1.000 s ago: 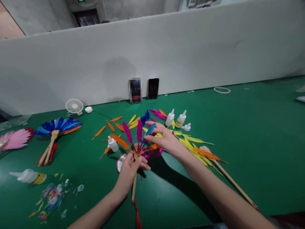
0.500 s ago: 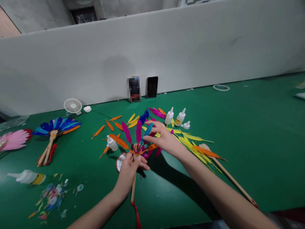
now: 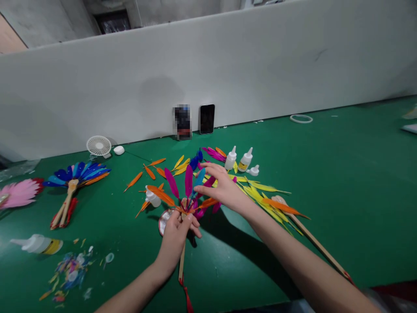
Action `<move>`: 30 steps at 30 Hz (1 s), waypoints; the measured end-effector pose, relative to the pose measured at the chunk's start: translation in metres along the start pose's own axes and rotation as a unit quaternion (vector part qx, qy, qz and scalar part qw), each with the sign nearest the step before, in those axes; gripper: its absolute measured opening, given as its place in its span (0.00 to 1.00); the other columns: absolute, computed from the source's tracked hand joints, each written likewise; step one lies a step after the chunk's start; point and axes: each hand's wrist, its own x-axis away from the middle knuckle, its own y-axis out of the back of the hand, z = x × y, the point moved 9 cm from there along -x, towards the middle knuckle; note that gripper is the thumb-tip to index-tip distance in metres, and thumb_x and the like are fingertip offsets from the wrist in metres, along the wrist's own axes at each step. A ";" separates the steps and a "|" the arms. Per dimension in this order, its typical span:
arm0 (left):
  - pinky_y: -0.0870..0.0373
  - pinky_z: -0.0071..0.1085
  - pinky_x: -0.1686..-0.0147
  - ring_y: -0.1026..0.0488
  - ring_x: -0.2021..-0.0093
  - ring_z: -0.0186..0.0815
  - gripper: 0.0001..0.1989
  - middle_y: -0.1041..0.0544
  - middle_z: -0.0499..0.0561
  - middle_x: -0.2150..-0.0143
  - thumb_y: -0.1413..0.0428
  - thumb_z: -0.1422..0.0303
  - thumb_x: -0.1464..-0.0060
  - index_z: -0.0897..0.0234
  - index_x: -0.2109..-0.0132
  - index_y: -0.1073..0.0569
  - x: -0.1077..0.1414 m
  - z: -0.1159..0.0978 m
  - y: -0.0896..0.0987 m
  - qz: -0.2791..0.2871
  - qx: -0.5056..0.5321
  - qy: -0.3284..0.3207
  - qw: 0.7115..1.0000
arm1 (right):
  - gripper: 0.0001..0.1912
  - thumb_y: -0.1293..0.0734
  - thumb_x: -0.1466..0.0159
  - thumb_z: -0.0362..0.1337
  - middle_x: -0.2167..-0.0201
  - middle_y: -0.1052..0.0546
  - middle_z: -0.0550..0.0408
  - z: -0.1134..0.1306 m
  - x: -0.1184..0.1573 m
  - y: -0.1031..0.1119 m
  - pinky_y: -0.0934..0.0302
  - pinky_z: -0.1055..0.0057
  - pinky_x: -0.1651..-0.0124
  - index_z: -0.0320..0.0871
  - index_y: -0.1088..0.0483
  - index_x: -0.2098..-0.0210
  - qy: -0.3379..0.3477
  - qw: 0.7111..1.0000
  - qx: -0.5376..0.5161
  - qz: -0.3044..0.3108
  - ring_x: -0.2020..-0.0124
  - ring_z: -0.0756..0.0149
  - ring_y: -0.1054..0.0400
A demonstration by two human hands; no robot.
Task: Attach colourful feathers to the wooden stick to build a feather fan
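Observation:
My left hand [image 3: 176,237] is closed around the top of a wooden-handled feather fan [image 3: 181,263], whose red tassel hangs at the bottom. Magenta feathers [image 3: 188,180] and orange feathers [image 3: 162,195] spread from its head. Between the thumb and fingers of my right hand [image 3: 224,188] is a blue feather [image 3: 200,176], its quill end at the fan's head. A round dish [image 3: 163,221] with white stuff in it sits partly hidden behind my left hand. Beside it stands a small white glue bottle [image 3: 153,198].
Yellow feathers [image 3: 257,195] and another wooden handle [image 3: 312,238] lie to the right. Two glue bottles [image 3: 245,161] stand behind. At left are a blue feather fan [image 3: 76,174], a lying glue bottle [image 3: 41,244] and scraps [image 3: 71,269]. Two phones [image 3: 207,119] lean on the white partition.
The blue feather and my right fingers have shifted slightly left and down toward the fan's head. My left hand keeps its hold on the fan.

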 end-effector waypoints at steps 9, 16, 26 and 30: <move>0.38 0.25 0.79 0.32 0.83 0.27 0.12 0.29 0.44 0.80 0.47 0.60 0.53 0.65 0.74 0.36 0.000 0.003 -0.002 0.010 0.000 -0.009 1.000 | 0.12 0.32 0.53 0.42 0.74 0.33 0.59 -0.010 -0.006 0.002 0.44 0.68 0.66 0.43 0.36 0.73 -0.076 0.976 -0.191 0.074 0.70 0.67 0.38; 0.37 0.24 0.79 0.32 0.84 0.26 0.12 0.29 0.44 0.80 0.46 0.60 0.55 0.65 0.74 0.35 0.000 0.004 -0.004 0.010 0.012 -0.008 1.000 | 0.14 0.32 0.52 0.44 0.84 0.41 0.64 -0.010 0.000 -0.005 0.55 0.72 0.75 0.42 0.37 0.82 -0.106 0.972 -0.168 0.122 0.81 0.74 0.48; 0.38 0.25 0.79 0.35 0.84 0.26 0.13 0.31 0.43 0.83 0.45 0.59 0.59 0.66 0.75 0.35 0.003 0.003 -0.001 0.003 0.051 0.017 0.999 | 0.11 0.32 0.52 0.41 0.83 0.36 0.62 0.002 0.005 -0.011 0.50 0.72 0.74 0.42 0.35 0.82 -0.098 0.971 -0.146 0.164 0.79 0.74 0.45; 0.43 0.23 0.84 0.39 0.87 0.24 0.12 0.34 0.42 0.85 0.46 0.60 0.58 0.65 0.75 0.36 0.002 0.009 0.003 -0.011 0.057 0.029 0.998 | 0.10 0.33 0.52 0.40 0.83 0.35 0.62 0.005 0.006 -0.013 0.49 0.72 0.75 0.42 0.36 0.83 -0.103 0.970 -0.146 0.164 0.80 0.73 0.44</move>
